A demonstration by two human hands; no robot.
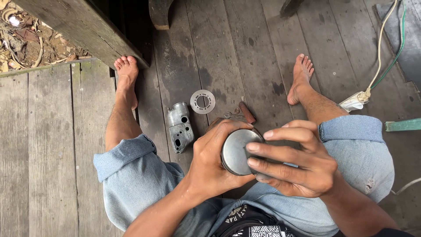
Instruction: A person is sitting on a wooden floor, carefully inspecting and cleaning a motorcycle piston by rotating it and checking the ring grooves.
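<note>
- My left hand [209, 164] is wrapped round a round grey metal part [236, 152], holding it near me between my knees.
- My right hand [294, 160] lies with its fingers [280, 133] spread flat on the part's right edge, not gripping it.
- Farther off on the plank floor [52, 145] I see a grey metal housing [180, 127], a toothed metal disc [202, 101] and a small wrench [233, 115].
</note>
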